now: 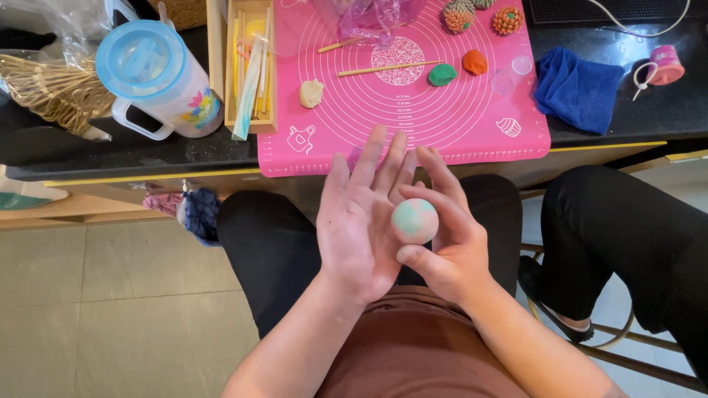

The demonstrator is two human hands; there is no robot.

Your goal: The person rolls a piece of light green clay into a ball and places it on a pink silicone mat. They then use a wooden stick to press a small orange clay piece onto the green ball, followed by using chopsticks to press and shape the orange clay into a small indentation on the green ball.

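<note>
The right hand (450, 239) cups a marbled clay ball (414, 221) in curled fingers; the left hand (361, 221) lies flat, apparently touching it.

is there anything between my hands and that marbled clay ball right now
Nothing visible. The marbled pink-and-green ball lies directly between the open left hand and the curled right hand, touching both, above the lap and apart from the pink mat.

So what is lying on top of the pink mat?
On the pink mat lie cream, green and orange clay lumps, two wooden sticks and crumpled plastic wrap. Whatever is under the wrap is hidden.
</note>
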